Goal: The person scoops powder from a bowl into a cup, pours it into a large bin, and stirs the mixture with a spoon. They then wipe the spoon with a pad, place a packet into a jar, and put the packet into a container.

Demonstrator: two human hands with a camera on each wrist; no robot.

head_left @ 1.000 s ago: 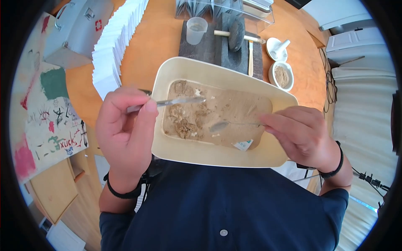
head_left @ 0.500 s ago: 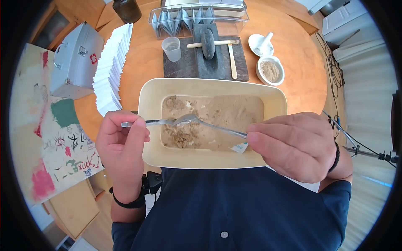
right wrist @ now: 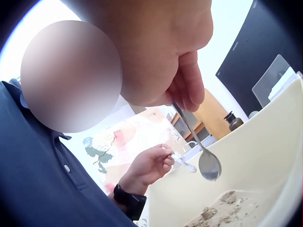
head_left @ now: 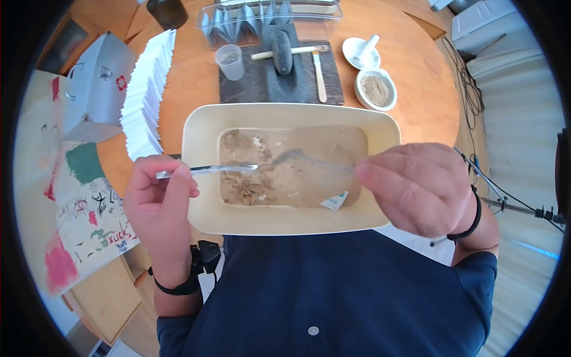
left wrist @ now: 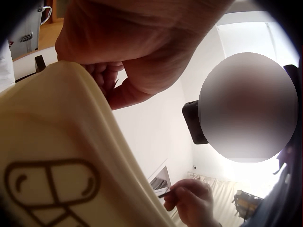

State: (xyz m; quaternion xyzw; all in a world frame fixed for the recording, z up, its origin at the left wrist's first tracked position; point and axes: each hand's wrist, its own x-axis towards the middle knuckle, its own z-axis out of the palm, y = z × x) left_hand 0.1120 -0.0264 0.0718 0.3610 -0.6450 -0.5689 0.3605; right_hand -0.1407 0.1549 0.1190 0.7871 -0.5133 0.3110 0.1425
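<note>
A cream plastic bin point(head_left: 285, 225) sits in front of the torso with brown powder and darker crumbly clumps point(head_left: 247, 191) on its floor. Over its left rim, my left hand point(head_left: 156, 199) pinches a slim metal tool point(head_left: 214, 169) with a rounded tip, held nearly level above the clumps. On the other side, my right hand point(head_left: 419, 190) pinches the handle of a metal spoon point(right wrist: 209, 165). Its bowl hangs over the middle of the bin, blurred in the head view. A small white-and-green paper piece point(head_left: 334, 200) lies in the powder.
Behind the bin, a dark board point(head_left: 250, 89) bears a stone trough with a roller, a plastic cup point(head_left: 230, 62) and a brush point(head_left: 319, 77). At right stand a bowl of powder point(head_left: 376, 90) and a white dish with a pestle. Folded papers point(head_left: 147, 98) and a metal case point(head_left: 98, 89) are left.
Half a second ago the spoon's bowl overlapped the left tool's tip; now they are apart, the spoon lower and blurred. A second ago the spoon was nearer the powder. The head view has shifted.
</note>
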